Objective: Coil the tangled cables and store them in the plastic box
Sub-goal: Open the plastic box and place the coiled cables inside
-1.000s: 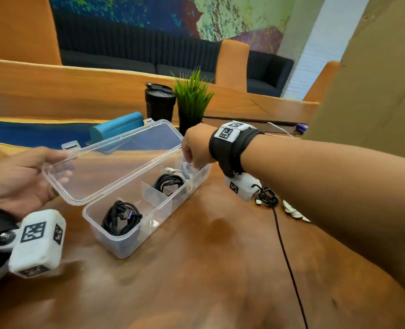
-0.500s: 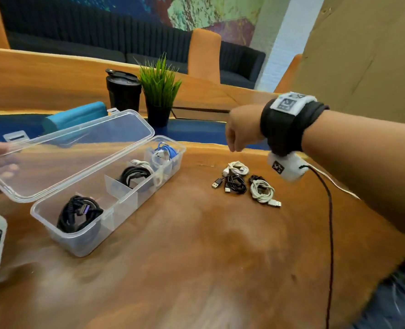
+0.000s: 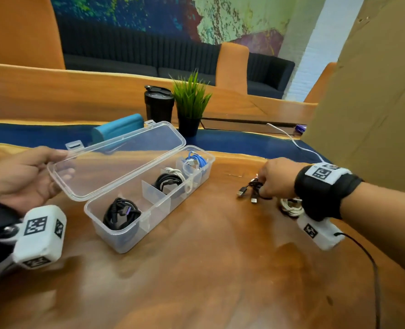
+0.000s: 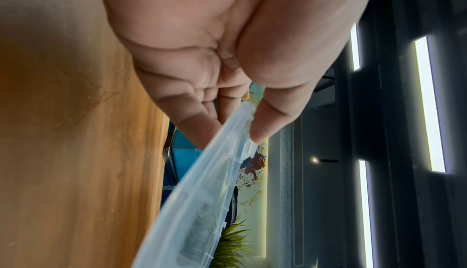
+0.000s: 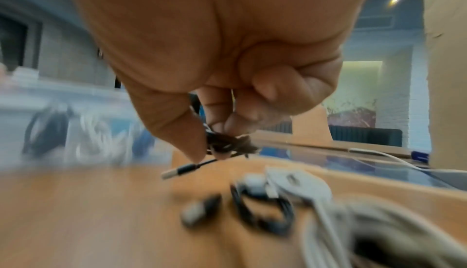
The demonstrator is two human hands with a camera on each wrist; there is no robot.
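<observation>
A clear plastic box (image 3: pixel 123 243) lies open on the wooden table, split into compartments. A black coil (image 3: pixel 121 213) fills the near one, a black and white coil (image 3: pixel 169 180) the middle, a blue and white coil (image 3: pixel 194 160) the far one. My left hand (image 3: pixel 23 176) pinches the edge of the raised lid (image 3: pixel 116 160) (image 4: pixel 227 164) between thumb and fingers. My right hand (image 3: pixel 271 178) (image 5: pixel 215 140) pinches a tangled black cable (image 3: pixel 253 189) (image 5: pixel 227 144) at the loose pile to the right of the box. A white coiled cable (image 3: pixel 290 206) lies half hidden beneath that wrist.
Behind the box stand a teal case (image 3: pixel 117 128), a black tumbler (image 3: pixel 158 104) and a small potted plant (image 3: pixel 190 103). A white cord (image 3: pixel 294 143) runs across the blue strip of the table. A cardboard panel (image 3: pixel 374 91) rises at the right.
My right hand left the far compartment of the box, swung right over the loose pile, then dropped onto it and took hold of the black cable. The left hand kept the lid raised.
</observation>
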